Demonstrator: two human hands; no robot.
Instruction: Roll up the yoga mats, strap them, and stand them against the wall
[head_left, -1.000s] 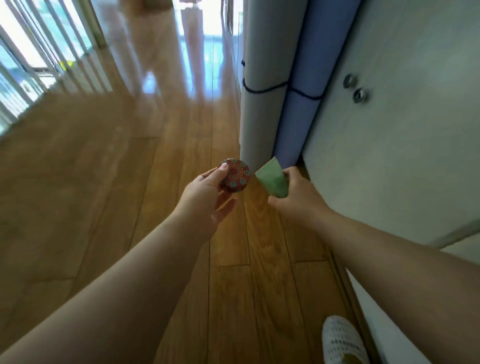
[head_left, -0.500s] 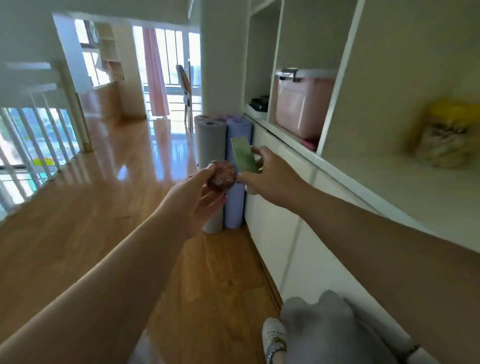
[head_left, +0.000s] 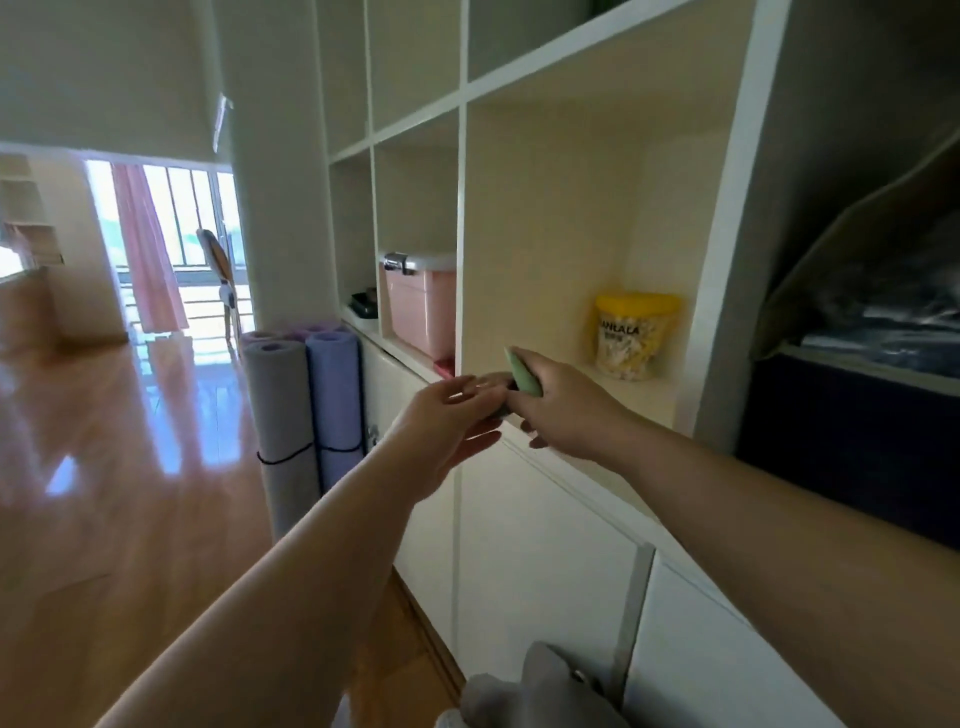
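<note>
Right hand (head_left: 563, 410) pinching a flat green thing (head_left: 522, 375), left hand (head_left: 441, 423) fingers loosely spread, can't tell if it's holding anything. Strapped rolled mats (head_left: 283, 410) stand at 9 o'clock.

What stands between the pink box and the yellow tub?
In the head view, a white upright shelf divider separates the pink box from the yellow tub.

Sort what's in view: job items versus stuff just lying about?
Job:
grey mat and purple mat, rolled and upright
black strap round the grey mat

Lying about:
pink box
yellow tub
chair
green item in the right hand
</note>
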